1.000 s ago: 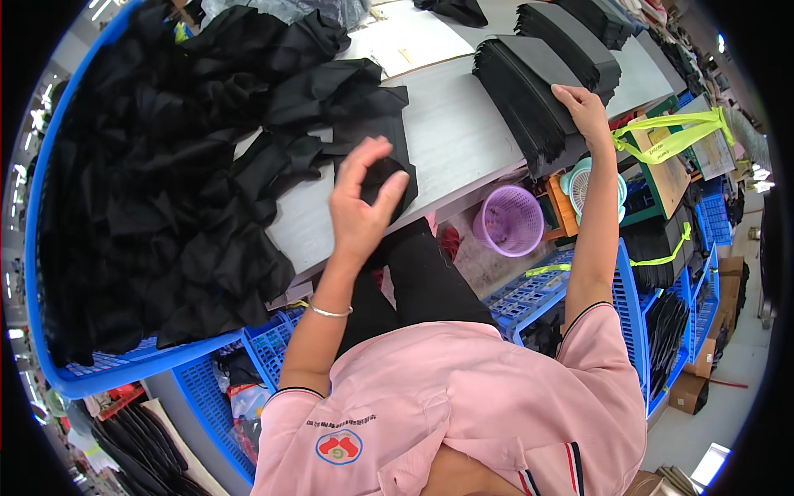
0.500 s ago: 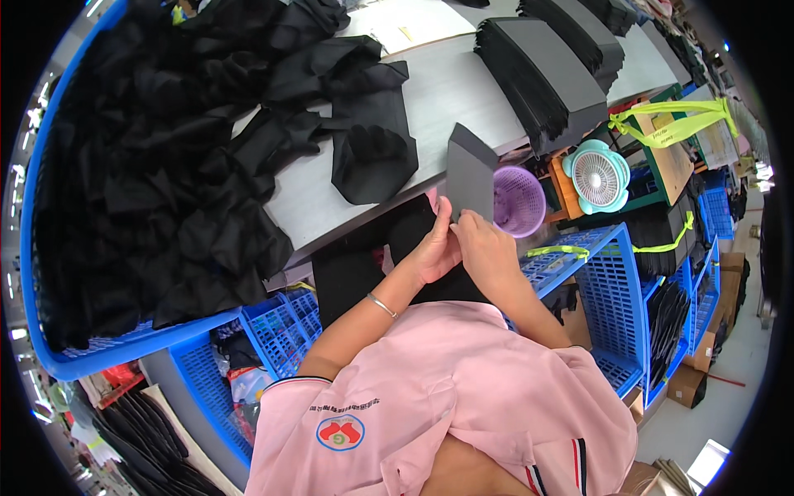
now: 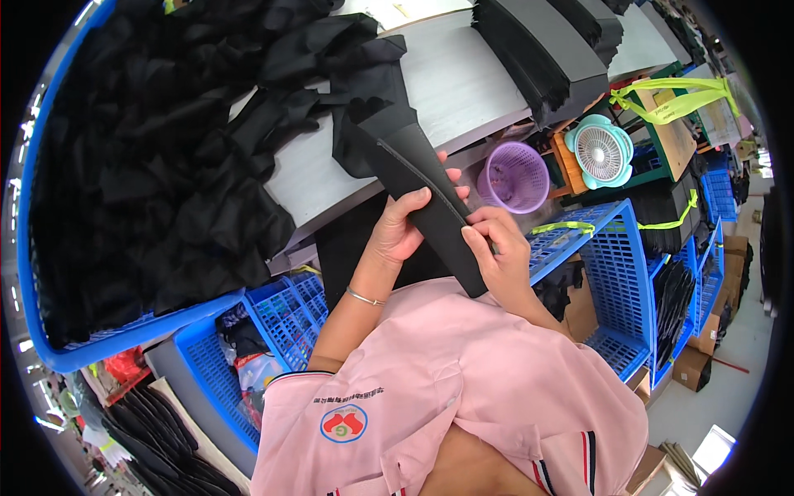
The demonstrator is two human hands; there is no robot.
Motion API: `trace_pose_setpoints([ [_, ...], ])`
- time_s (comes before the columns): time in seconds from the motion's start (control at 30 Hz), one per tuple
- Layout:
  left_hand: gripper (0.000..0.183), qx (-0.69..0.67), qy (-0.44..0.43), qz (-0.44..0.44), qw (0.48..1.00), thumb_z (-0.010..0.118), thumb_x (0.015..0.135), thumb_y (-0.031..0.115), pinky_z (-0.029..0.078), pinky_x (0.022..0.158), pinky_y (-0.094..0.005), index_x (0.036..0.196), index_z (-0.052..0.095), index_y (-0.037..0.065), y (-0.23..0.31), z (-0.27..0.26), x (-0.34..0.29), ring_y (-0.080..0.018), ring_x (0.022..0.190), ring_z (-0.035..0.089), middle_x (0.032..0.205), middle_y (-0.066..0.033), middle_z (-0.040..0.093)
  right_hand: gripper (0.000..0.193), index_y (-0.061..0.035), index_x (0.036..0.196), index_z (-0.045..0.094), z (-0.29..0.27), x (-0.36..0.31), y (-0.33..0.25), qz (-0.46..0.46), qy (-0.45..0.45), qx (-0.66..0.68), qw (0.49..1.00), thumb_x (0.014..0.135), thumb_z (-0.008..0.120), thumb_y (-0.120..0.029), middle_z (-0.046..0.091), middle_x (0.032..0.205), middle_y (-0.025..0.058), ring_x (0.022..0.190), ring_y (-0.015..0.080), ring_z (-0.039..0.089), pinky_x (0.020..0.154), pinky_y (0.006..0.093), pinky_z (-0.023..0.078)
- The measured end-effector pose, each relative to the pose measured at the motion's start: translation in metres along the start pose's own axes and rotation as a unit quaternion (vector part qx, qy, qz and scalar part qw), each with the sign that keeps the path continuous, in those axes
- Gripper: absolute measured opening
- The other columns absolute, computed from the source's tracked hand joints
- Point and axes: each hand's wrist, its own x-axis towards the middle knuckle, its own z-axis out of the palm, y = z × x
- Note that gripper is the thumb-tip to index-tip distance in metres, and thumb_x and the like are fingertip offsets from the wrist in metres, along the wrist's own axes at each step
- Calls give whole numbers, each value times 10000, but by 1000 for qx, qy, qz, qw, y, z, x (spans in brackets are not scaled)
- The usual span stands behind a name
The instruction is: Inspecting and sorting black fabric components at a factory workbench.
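Black panel held in the air between the table edge and the shirt front, in both hands. Long axis runs aslant: far end up and to the left, over the table's near edge; near end down and to the right, close by the shirt. A lengthwise line, fold or overlapping edge (which cannot be told), is seen along the panel. The left hand is set near mid-length, on the left edge; its grip is clamped on the panel, thumb on the upper face, fingertips showing past the right edge. The right hand is placed lower, on the right edge; the edge is pinched between thumb and fingers. The near end is thus closer to the right hand; the far end lies ahead of the left. Beyond that end, black cloth is spread on the table; whether it is touched by the panel cannot be told. A black stack is noted at far right, a cloth heap at left, a purple basket below the stack.
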Motion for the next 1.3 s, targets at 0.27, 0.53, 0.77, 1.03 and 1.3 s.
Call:
trace_pose_setpoints([
  [0.27, 448, 207, 114, 50, 970, 688, 898, 150, 577, 907, -411, 1268, 548, -60, 13, 10, -18, -301, 1019, 696, 1144, -181, 680, 497, -18, 1366, 505, 19, 4, 15, 183, -197, 130, 954, 949, 666, -236, 668, 1175, 195, 1078, 264, 660, 908, 346, 506],
  [0.53, 216, 789, 263, 368, 415, 706, 854, 116, 380, 1058, -459, 1049, 741, 32, 54, -40, -11, -407, 1249, 451, 1435, -179, 496, 448, 3, 1377, 537, 15, 19, 42, 134, -196, 170, 957, 974, 620, -174, 675, 1196, 117, 1072, 146, 618, 949, 289, 482],
  [0.77, 523, 842, 202, 332, 374, 505, 743, -150, 453, 994, -418, 1227, 659, -25, 89, -50, 36, -390, 1133, 539, 1471, -141, 505, 579, -107, 1441, 477, 30, 28, 46, 104, -201, -58, 972, 931, 638, -331, 672, 1050, 283, 945, 463, 659, 818, 492, 534],
  [1.03, 343, 863, 53, 349, 362, 505, 765, -161, 484, 1013, -409, 1066, 665, -115, 66, -9, 41, -382, 1303, 489, 1502, -113, 494, 570, -80, 1455, 417, 39, 70, 18, 34, -180, -148, 972, 935, 612, -211, 665, 772, 239, 662, 425, 663, 618, 505, 530],
  [1.3, 163, 844, -52, 338, 413, 571, 765, -114, 477, 1040, -401, 876, 683, -76, 52, 26, 18, -389, 1346, 480, 1421, -138, 576, 416, -21, 1206, 596, 65, 66, 34, -43, -121, -244, 961, 818, 656, -158, 672, 741, 191, 618, 371, 673, 572, 478, 523],
])
